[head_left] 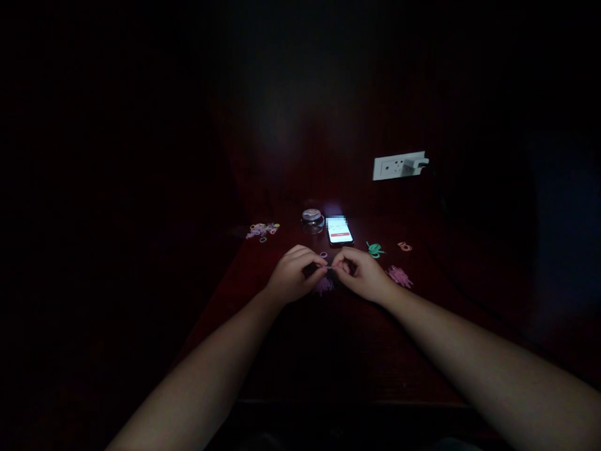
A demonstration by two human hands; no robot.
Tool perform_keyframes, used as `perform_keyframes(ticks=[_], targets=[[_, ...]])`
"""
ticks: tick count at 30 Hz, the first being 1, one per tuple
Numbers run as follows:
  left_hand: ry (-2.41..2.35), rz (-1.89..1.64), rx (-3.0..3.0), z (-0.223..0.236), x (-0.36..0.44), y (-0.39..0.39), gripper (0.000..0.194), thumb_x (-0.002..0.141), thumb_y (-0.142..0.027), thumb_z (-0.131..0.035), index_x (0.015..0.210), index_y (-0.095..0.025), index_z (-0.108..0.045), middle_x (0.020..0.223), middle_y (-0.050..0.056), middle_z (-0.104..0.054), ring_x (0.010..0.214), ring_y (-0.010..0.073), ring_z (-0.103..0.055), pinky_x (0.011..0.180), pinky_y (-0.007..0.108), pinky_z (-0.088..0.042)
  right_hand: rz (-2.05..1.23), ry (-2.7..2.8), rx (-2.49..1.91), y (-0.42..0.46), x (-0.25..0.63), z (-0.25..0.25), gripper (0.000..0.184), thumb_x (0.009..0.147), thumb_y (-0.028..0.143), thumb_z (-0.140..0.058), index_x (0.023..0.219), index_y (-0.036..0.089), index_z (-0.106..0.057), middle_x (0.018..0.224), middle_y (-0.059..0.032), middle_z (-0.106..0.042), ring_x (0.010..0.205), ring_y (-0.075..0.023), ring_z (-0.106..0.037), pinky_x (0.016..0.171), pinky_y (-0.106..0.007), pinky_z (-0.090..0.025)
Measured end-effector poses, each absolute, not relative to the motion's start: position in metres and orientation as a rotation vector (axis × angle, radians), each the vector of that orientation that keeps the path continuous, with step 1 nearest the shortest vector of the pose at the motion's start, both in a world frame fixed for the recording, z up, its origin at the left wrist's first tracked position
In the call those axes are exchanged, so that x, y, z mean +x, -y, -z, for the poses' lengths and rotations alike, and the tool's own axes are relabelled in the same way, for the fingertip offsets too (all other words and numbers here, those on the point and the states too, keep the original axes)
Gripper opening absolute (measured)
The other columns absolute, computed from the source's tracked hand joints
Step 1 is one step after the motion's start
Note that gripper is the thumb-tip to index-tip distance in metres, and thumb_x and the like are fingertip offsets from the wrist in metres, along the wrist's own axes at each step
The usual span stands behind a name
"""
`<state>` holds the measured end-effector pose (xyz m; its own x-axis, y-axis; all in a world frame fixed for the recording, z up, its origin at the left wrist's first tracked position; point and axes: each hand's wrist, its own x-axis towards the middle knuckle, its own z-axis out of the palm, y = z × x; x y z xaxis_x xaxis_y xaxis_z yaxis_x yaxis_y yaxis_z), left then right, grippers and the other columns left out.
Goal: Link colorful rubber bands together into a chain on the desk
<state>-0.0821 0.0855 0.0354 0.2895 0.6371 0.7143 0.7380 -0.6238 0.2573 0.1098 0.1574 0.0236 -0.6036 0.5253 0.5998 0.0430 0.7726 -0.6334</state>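
Observation:
My left hand (295, 274) and my right hand (365, 274) meet low over the dark red table. Each pinches with thumb and forefinger one end of a thin, light purple strip (329, 267), pulled level between the fingertips. Just beneath them lies a loose pile of purple strips (323, 287). A small purple ring (323, 255) rests right behind my fingertips. Beside my right wrist is a heap of pink strips (399, 276). Dim light hides the finer detail of the held strip.
Behind my hands stand a clear round jar with a pale lid (312, 220) and a lit phone (339, 230). Green strips (375, 250) and an orange piece (404, 247) lie to the right, mixed coloured rings (263, 231) to the left. A wall socket (399, 166) holds a plug.

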Motion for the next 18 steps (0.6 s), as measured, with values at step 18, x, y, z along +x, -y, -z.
perform_keyframes(ticks=[18], targets=[[1.369, 1.294, -2.458, -0.0394, -0.0823, -0.0801, 0.004, 0.085, -0.022, -0.062, 0.084, -0.02, -0.065, 0.078, 0.001, -0.068, 0.076, 0.0153, -0.062, 0.075, 0.031, -0.048, -0.764, 2.143, -0.445, -0.1538, 0.114, -0.022, 0.006, 0.083, 0.019, -0.059, 0.078, 0.02, -0.06, 0.064, 0.0027, -0.046, 0.059, -0.0119, -0.043, 0.055, -0.026, -0.036]])
